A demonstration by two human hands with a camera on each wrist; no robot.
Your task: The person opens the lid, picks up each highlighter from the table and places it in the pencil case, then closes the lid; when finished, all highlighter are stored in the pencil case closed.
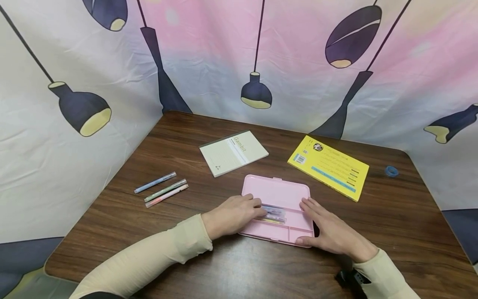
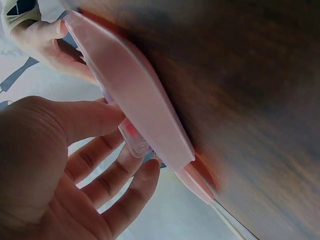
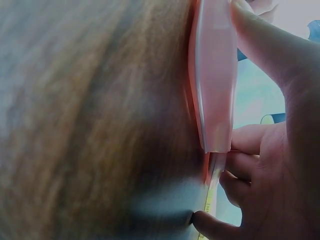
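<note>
A pink pencil case (image 1: pixel 301 220) lies opened out on the wooden table, its lid (image 1: pixel 278 191) on the far side. Several pens (image 1: pixel 275 216) lie in its long compartment. My left hand (image 1: pixel 233 214) reaches over the case's left side, fingers at the left ends of these pens. In the left wrist view its thumb and fingertips pinch around a clear pen end (image 2: pixel 138 146) beside the case wall. My right hand (image 1: pixel 332 230) rests along the case's right side, thumb on the near corner, other fingers spread by the lid edge. The left fingertips partly hide the pens.
To the left lie a blue pen (image 1: pixel 154 182), a green pen (image 1: pixel 165 190) and a pink pen (image 1: pixel 167 196). Behind the case are a cream notebook (image 1: pixel 234 153) and a yellow book (image 1: pixel 328 168). A blue tape roll (image 1: pixel 391 171) sits farther right. A printed curtain hangs behind the table.
</note>
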